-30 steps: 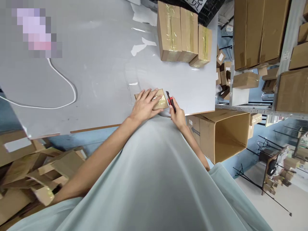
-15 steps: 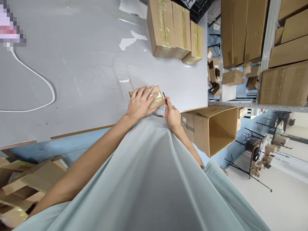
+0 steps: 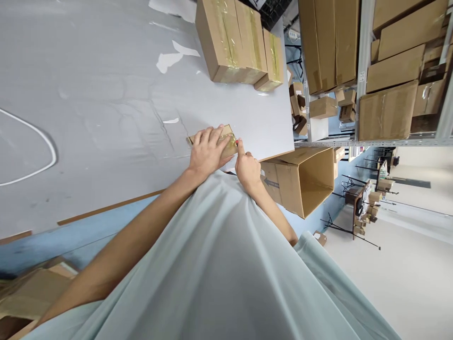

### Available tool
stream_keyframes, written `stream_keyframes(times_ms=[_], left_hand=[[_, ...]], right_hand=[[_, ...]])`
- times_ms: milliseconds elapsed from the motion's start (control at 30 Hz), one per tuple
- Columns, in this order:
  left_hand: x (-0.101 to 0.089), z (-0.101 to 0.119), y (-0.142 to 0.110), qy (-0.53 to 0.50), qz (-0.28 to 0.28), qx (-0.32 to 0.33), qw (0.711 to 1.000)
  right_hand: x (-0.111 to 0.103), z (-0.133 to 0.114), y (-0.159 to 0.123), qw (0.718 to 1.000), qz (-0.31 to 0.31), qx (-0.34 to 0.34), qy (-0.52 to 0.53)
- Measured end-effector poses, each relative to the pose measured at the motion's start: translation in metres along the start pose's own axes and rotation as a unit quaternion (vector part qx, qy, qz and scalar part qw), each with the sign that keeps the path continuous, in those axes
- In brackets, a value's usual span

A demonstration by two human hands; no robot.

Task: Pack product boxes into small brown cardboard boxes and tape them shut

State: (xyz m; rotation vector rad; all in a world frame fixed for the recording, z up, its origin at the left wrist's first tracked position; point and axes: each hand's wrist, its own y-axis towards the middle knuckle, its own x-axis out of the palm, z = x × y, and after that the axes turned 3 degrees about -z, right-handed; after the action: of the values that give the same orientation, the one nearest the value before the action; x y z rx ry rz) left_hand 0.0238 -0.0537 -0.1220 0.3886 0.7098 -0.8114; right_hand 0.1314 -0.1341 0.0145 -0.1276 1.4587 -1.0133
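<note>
A small cardboard box (image 3: 230, 148) with clear tape lies near the table's front edge. Across its top rests my left hand (image 3: 207, 150), fingers stretched over the box and thumb along its near side, holding it. My right hand (image 3: 247, 169) is closed around a red utility knife (image 3: 237, 142), forefinger extended along it. Only a bit of the red handle shows; the blade is hidden at the right end of the box, beside the tape.
Taped cartons (image 3: 244, 45) stand at the back of the grey table (image 3: 116, 94). Right of me is a large open carton (image 3: 300, 179). Shelves hold more boxes (image 3: 387, 111). A white cable (image 3: 46, 141) curves over the table's left side, and scraps of film (image 3: 171, 59) lie farther back.
My right hand has brought the knife left against the box's end, so the blade seen before is now hidden. My left hand stays on the box. The view has shifted right.
</note>
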Motion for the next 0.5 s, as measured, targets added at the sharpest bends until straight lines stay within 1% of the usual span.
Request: stream_keyframes(times_ms=[133,267,400,500], left_hand=[[0.0,0.005,0.003,-0.003,-0.003,-0.007,1.0],[-0.002,0.012,0.004,-0.009,-0.019,-0.011,1.0],[-0.003,0.014,0.005,-0.002,-0.023,-0.013,1.0],[-0.003,0.013,0.005,-0.008,-0.021,-0.003,1.0]], right_hand=[[-0.013,-0.013,0.0,1.0,-0.002,0.015,-0.016],[-0.022,-0.019,0.0,0.999,-0.014,0.031,-0.024],[-0.027,-0.023,0.0,0.999,-0.012,0.04,-0.029],[-0.026,-0.023,-0.002,0.998,-0.019,0.047,-0.026]])
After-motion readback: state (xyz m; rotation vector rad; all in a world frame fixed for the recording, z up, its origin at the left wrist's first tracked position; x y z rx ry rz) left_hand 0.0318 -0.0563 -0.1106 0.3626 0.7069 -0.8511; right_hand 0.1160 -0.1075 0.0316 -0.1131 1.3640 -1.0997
